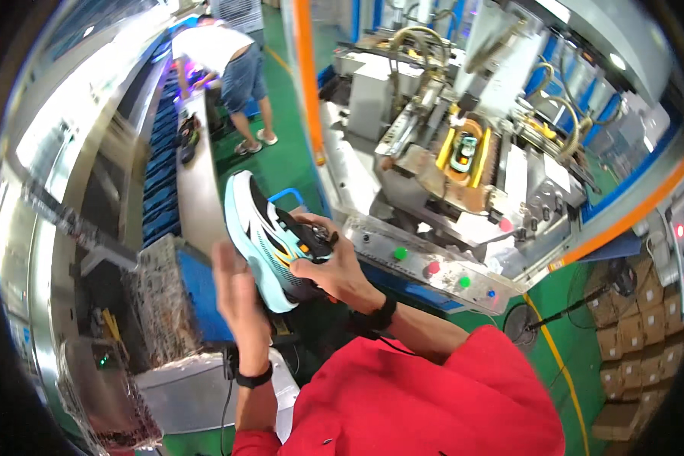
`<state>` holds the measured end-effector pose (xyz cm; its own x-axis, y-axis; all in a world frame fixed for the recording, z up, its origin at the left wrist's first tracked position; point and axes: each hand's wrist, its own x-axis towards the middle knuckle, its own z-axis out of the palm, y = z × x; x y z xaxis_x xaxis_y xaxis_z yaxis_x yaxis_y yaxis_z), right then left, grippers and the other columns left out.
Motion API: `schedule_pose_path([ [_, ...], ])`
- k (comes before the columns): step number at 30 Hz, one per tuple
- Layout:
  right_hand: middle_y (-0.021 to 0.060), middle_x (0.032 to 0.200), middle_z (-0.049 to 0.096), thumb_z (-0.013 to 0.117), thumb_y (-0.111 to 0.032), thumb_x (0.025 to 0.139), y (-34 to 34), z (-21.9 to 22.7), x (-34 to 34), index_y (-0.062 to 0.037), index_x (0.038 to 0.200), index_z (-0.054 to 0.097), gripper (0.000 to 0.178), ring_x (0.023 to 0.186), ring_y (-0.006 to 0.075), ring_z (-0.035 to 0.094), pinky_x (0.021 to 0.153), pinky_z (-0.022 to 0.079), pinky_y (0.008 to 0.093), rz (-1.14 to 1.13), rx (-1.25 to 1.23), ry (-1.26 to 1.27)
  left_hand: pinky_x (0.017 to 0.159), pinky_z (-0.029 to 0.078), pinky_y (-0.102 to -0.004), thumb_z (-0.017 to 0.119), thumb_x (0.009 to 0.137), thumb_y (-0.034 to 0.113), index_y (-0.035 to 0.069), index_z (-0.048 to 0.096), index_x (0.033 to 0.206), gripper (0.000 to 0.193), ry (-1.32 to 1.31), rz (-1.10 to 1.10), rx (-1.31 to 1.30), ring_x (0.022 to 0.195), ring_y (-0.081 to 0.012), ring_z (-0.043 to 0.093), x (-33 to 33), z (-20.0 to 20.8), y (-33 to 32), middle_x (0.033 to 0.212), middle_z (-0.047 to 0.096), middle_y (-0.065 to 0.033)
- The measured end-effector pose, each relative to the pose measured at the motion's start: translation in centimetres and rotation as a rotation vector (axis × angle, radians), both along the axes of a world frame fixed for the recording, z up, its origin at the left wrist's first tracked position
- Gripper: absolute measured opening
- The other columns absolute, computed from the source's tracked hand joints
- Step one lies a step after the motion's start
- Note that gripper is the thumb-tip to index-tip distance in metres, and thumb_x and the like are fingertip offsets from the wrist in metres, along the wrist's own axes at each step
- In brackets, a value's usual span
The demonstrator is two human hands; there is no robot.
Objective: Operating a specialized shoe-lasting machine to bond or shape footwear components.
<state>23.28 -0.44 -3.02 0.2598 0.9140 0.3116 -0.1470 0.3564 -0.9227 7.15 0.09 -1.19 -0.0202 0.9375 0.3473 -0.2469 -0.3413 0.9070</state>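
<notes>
A sports shoe (262, 242) with a pale blue sole and a black, white and orange upper is held up in front of me, tilted with its toe pointing away. Around its ankle opening my right hand (338, 266) is closed, the thumb on the side of the upper. Close by the sole, near the heel, is my left hand (243, 300), its fingers stretched out and somewhat blurred; whether it touches the sole I cannot tell. Both wrists wear black bands.
At right stands a machine with another shoe (463, 154) between yellow bars, and a button panel (433, 266) along its front. A conveyor (201, 175) runs at left, carrying dark shoes (188, 138). A person (224, 61) bends over it. Cartons (638, 327) and a fan (520, 323) stand at right.
</notes>
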Motion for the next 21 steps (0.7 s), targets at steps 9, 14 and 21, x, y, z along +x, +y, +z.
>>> schedule_pose_path([
  [9,0.0059,0.11,0.061,0.077,-0.007,0.066,-11.0,0.3,22.6,-0.0034,0.123,0.057,0.061,0.098,0.0142,0.057,0.089,0.047,0.0284,-0.547,-0.151,-0.066,0.087,0.045,-0.0283,0.051,0.099,0.03,-0.001,0.053,0.127,0.042,0.367,-0.785,-0.132,0.099,-0.0104,0.055,25.6,-1.4,0.0,0.11,0.061,-0.0058],
  [14,0.0043,0.102,0.06,0.07,-0.002,0.069,-15.7,0.7,32.3,-0.0011,0.122,0.056,0.055,0.089,0.0136,0.058,0.083,0.048,0.0274,-0.877,-0.193,-0.075,0.071,0.048,-0.0248,0.052,0.1,0.028,0.001,0.053,0.127,0.038,0.181,-0.891,-0.477,0.089,-0.0092,0.06,40.7,-5.5,5.2,0.104,0.063,-0.0017],
  [21,0.0066,0.113,0.057,0.063,-0.002,0.072,-20.2,0.2,38.1,0.0028,0.125,0.053,0.054,0.098,0.0153,0.057,0.09,0.046,0.0287,-1.264,-0.23,-0.096,0.081,0.05,-0.0375,0.076,0.076,0.036,-0.01,0.056,0.115,0.063,0.627,-0.589,-0.043,0.094,-0.0289,0.064,59.2,-14.9,14.1,0.102,0.067,-0.0226],
])
